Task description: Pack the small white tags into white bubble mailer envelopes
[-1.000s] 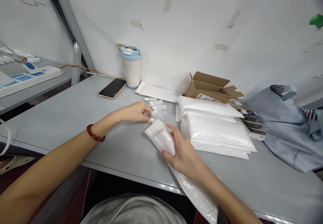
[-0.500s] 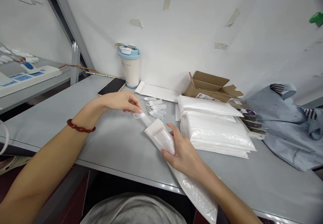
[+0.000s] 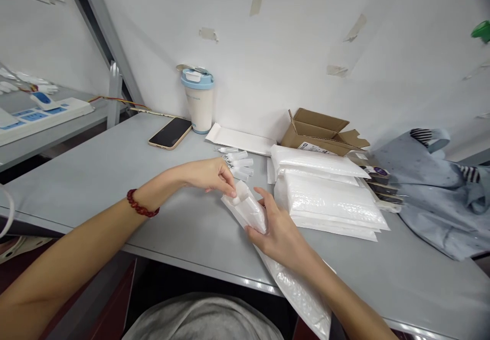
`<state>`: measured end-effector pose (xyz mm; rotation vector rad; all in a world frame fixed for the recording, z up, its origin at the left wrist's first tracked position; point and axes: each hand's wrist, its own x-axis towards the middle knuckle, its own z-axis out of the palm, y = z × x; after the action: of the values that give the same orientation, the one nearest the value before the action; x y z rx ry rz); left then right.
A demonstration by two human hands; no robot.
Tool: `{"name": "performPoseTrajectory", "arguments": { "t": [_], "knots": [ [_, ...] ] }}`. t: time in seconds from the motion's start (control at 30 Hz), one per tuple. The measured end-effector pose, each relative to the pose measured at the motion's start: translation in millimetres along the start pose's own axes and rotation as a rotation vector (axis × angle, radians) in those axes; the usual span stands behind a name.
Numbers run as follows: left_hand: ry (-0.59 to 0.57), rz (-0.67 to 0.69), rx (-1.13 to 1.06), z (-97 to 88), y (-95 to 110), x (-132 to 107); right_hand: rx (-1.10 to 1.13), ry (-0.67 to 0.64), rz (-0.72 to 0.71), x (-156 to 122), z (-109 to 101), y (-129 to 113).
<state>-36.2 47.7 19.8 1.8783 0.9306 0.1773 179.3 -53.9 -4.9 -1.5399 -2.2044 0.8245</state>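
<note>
My right hand [image 3: 281,230] is wrapped round a long white bubble mailer [image 3: 302,296], which slants down over the table's front edge. Its mouth gapes toward my left hand. My left hand [image 3: 214,175] pinches a small white-capped tube [image 3: 236,200] at that mouth; the cap shows by the fingertips, and the tube's body is hidden inside the mailer. Just behind lie several similar clear tubes [image 3: 241,162] with white caps and loops. To the right of my right hand rests a stack of white bubble mailers [image 3: 329,197].
A blue-lidded cup [image 3: 201,102] and a phone [image 3: 170,132] stand and lie at the back left. One flat white mailer [image 3: 241,140] lies along the wall. Behind the stack is an open cardboard box [image 3: 317,130]; grey-blue cloth [image 3: 432,192] lies at the right.
My left hand has moved right and down to the mailer's mouth, and the tube's clear body has gone inside. My right hand has stayed in nearly the same place.
</note>
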Motion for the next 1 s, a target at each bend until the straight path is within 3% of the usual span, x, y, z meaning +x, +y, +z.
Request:
{"name": "performPoseTrajectory", "arguments": {
  "t": [0.2,0.67,0.77,1.0],
  "knots": [
    [-0.064,-0.033,-0.013,11.4,-3.5,3.4,0.006,0.008,0.018,-0.1,1.0,-0.3],
    [-0.178,0.023,-0.087,12.8,-0.1,1.1,0.080,0.028,-0.025,-3.3,1.6,-2.3],
    [-0.146,0.026,-0.027,14.0,2.1,-1.8,0.064,0.035,-0.010,-2.1,3.0,-0.9],
    [0.081,-0.074,0.088,6.7,10.9,-9.8,0.052,0.059,-0.006,-2.0,5.3,1.3]
  ]
}}
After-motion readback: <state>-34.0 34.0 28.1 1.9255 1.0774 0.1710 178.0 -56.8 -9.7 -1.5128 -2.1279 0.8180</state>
